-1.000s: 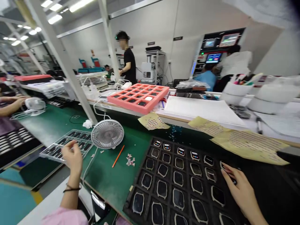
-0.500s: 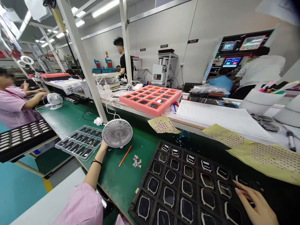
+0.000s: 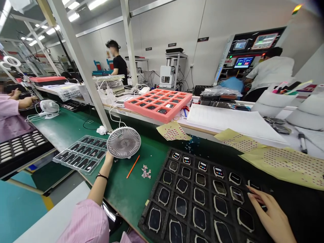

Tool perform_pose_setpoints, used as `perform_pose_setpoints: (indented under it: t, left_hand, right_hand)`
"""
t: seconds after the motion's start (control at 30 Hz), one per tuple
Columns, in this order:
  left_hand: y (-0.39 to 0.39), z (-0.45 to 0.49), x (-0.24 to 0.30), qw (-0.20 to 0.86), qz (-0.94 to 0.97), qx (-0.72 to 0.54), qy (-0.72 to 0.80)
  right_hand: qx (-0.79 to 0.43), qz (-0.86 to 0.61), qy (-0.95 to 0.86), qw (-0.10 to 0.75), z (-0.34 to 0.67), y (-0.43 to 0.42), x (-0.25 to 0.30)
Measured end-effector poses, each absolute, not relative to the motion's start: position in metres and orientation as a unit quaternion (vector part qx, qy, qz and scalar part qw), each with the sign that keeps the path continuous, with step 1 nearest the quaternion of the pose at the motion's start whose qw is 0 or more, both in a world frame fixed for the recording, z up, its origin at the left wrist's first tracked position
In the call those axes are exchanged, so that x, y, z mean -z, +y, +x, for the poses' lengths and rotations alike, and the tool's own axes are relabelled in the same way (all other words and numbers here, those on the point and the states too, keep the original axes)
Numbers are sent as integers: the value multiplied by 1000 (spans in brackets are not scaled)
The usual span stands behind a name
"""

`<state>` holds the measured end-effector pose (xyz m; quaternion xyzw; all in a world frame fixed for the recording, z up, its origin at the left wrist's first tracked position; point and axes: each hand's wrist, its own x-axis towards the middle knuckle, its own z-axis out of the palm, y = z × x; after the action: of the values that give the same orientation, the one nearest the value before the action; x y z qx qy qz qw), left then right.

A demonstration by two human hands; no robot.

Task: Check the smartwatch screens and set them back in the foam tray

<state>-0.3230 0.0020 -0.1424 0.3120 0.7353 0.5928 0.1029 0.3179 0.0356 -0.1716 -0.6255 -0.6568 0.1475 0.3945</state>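
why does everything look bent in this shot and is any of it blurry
In the head view, wide-angle warping leans the white post and stretches the black tray toward the bottom edge; the ceiling lights burn out to plain white; the top right corner is a soft smear, while the right hand looks fairly sharp.

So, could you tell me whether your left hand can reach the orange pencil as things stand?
Probably yes: the left hand sits beside the fan, and nothing large lies on the green mat between it and the orange pencil.
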Motion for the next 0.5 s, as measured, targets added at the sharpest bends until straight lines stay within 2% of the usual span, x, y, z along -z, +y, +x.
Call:
perform_pose_setpoints:
  t: [0.2,0.27,0.33,0.37,0.43,0.5]
  left_hand:
    - [-27,-274,92,-128,246,-666,692]
    - [-36,-238,73,-180,285,-676,655]
    - [-39,-193,60,-236,434,-645,584]
    - [-38,-168,57,-213,535,-602,553]
    - [-30,-118,57,-92,735,-459,491]
    - [-15,-71,65,16,844,-317,433]
  right_hand:
    - [-114,-616,-660,414,313,33,165]
    - [-113,-607,-662,425,311,33,163]
    - [-109,-601,-663,434,309,33,161]
    - [-108,-600,-661,437,308,32,160]
    - [-107,-595,-663,441,307,31,158]
    - [-101,-589,-665,447,308,30,157]
